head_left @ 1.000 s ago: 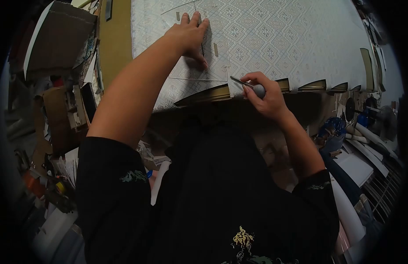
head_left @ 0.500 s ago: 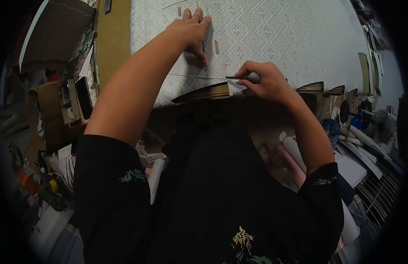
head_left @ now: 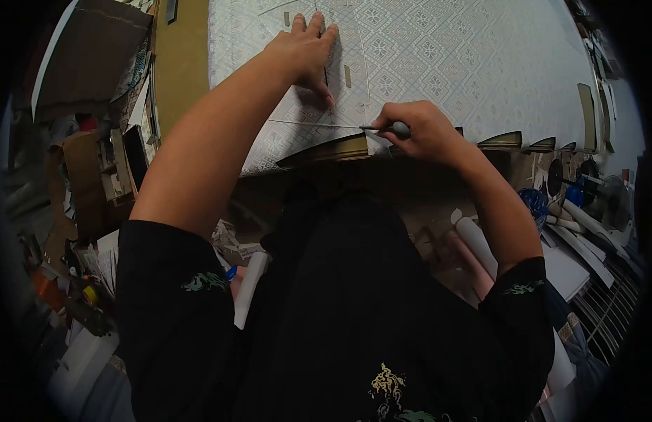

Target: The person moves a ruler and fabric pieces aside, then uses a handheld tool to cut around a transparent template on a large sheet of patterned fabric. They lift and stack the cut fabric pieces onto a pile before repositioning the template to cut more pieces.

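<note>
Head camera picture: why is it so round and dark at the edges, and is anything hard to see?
Head view: black corners and bowed edges suggest a very wide lens; the patterned sheet is brightest, with soft shadow beside the left hand; the black shirt loses detail; the tool in the right hand has a tip too small to judge.

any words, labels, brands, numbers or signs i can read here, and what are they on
No readable text anywhere.
Papers below the work surface: any print is too small and blurred to read.
Black shirt: gold and green designs, no legible letters.
Patterned sheet: woven-looking motifs, no legible writing.
</note>
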The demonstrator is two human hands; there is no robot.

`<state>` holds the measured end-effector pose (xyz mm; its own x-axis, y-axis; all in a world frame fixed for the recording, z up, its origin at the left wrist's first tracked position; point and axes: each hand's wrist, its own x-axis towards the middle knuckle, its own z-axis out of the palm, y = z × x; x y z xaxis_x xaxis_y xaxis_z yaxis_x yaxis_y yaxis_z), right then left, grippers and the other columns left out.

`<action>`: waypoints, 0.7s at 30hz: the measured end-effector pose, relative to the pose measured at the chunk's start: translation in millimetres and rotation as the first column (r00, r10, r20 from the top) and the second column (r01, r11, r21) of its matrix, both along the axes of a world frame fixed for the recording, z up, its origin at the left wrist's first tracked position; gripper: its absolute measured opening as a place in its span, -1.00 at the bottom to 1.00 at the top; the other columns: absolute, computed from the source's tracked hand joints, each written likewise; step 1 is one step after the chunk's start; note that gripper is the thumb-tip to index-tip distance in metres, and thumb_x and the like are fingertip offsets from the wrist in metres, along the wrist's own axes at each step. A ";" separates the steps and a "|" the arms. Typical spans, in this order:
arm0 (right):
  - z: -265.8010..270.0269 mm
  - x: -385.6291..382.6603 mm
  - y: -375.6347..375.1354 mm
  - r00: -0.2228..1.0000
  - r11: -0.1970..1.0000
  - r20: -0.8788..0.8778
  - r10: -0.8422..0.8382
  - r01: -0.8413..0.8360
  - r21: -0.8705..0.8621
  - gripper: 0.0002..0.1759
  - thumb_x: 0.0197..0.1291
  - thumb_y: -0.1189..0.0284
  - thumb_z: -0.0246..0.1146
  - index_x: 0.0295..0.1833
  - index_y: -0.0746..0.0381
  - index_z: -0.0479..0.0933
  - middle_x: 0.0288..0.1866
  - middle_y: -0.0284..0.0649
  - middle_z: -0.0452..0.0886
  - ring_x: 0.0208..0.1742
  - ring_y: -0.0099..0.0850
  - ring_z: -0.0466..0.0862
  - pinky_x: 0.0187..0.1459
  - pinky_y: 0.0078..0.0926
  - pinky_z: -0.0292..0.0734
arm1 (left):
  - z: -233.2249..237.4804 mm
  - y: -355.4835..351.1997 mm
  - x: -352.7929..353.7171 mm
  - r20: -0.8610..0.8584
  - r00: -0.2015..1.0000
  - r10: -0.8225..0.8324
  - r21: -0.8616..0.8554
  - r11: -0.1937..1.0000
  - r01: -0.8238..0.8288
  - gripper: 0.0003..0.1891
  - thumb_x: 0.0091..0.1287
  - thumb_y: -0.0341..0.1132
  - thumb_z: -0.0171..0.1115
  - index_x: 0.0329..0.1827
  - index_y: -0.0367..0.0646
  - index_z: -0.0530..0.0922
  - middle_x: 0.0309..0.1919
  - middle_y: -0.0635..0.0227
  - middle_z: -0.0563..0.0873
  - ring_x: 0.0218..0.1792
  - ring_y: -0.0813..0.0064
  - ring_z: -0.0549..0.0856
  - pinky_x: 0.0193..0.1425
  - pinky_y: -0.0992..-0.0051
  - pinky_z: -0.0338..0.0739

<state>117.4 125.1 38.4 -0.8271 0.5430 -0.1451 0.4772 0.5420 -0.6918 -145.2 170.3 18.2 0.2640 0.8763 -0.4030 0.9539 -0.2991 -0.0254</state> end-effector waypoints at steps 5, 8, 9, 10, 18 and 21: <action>-24.7 -10.4 -14.4 0.971 0.993 -0.220 -0.090 0.072 -0.090 -0.82 0.18 0.62 0.46 -0.11 0.29 0.66 -0.11 -0.11 0.83 -0.01 -0.18 0.85 0.00 -0.36 0.74 | 0.7 -1.3 0.3 0.023 1.000 -0.009 0.019 1.000 0.008 0.54 -0.33 0.33 0.77 0.74 -0.11 0.07 0.71 -0.12 0.06 0.68 -0.28 0.10 0.58 -0.09 0.40; -55.3 -72.9 -35.0 0.922 0.988 -0.361 -0.143 0.155 0.005 -0.83 0.22 0.58 0.41 -0.08 0.26 0.64 -0.17 -0.09 0.80 -0.13 -0.08 0.82 -0.12 -0.22 0.73 | -1.0 1.9 0.4 0.011 1.000 -0.011 -0.006 1.000 0.011 0.54 -0.31 0.32 0.77 0.74 -0.12 0.06 0.71 -0.14 0.05 0.69 -0.30 0.08 0.58 -0.13 0.38; -67.3 -105.4 -47.5 0.917 0.977 -0.361 -0.169 0.205 0.064 -0.82 0.23 0.54 0.39 -0.06 0.24 0.63 -0.19 -0.08 0.79 -0.17 -0.05 0.80 -0.15 -0.17 0.72 | -2.2 0.5 2.0 0.002 1.000 -0.021 -0.012 1.000 0.021 0.54 -0.31 0.32 0.77 0.74 -0.12 0.06 0.71 -0.14 0.05 0.69 -0.30 0.08 0.58 -0.13 0.38; -71.8 -143.0 -62.6 0.885 0.965 -0.431 -0.173 0.240 0.107 -0.79 0.23 0.51 0.35 -0.02 0.21 0.59 -0.23 -0.11 0.77 -0.22 -0.06 0.79 -0.22 -0.11 0.69 | -1.3 1.0 2.1 -0.001 1.000 -0.014 -0.031 0.999 0.014 0.54 -0.30 0.32 0.77 0.74 -0.12 0.03 0.72 -0.13 0.01 0.69 -0.29 0.05 0.59 -0.13 0.36; -38.3 -121.6 -114.1 0.864 0.939 -0.391 0.316 -0.225 0.261 -0.71 0.23 0.47 0.28 0.08 0.16 0.59 -0.13 -0.14 0.76 -0.25 -0.15 0.81 -0.28 -0.14 0.72 | 3.8 -0.2 -0.2 0.000 1.000 -0.009 -0.042 0.999 0.009 0.57 -0.31 0.36 0.74 0.75 -0.13 0.00 0.73 -0.15 -0.01 0.70 -0.29 0.02 0.62 -0.09 0.34; -45.6 -74.6 -102.9 0.901 0.979 -0.385 0.197 -0.162 0.122 -0.61 0.13 0.60 0.36 0.13 0.22 0.67 0.08 -0.12 0.80 -0.12 -0.12 0.84 -0.11 -0.23 0.77 | 2.7 0.1 -2.2 0.018 1.000 -0.015 -0.025 1.000 0.016 0.55 -0.29 0.33 0.76 0.75 -0.11 0.02 0.73 -0.13 0.00 0.70 -0.25 0.04 0.61 -0.08 0.35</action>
